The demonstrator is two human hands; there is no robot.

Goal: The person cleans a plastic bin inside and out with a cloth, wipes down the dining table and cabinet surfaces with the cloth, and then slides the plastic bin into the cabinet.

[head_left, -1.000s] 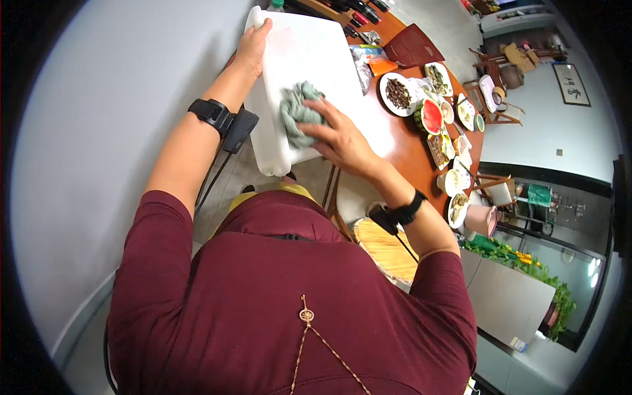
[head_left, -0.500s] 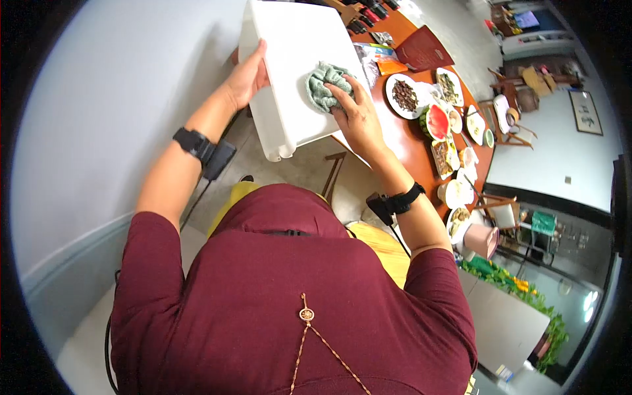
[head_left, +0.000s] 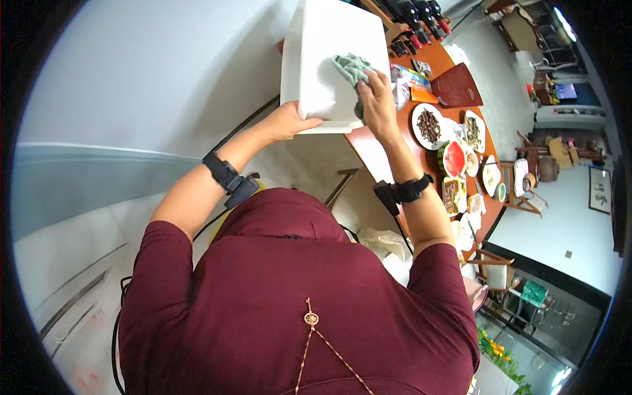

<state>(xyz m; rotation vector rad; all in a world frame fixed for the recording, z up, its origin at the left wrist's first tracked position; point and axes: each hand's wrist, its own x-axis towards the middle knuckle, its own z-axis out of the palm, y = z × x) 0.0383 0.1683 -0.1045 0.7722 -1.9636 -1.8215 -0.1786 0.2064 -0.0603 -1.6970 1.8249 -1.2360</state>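
A white plastic box (head_left: 329, 39) is held up, tilted, at the top middle between the wall and the table. My left hand (head_left: 286, 123) grips its near lower edge, the thumb lying over the rim. With bent fingers, my right hand (head_left: 378, 105) holds a crumpled grey-green cloth (head_left: 352, 68) on the box, near its right side. Part of the cloth hangs below the fingers. The fingers of my left hand behind the edge are hidden.
The wooden table (head_left: 368, 146) on the right carries a plate of dark food (head_left: 428, 127), a cut watermelon (head_left: 454, 160), more dishes and a dark red folder (head_left: 457, 85). Several bottles (head_left: 418, 20) lie at the back. A pale wall (head_left: 131, 85) rises on the left.
The box has turned and shifted right in view. My left hand has moved from its left side to the near lower edge. My right hand and the cloth have shifted towards its right side.
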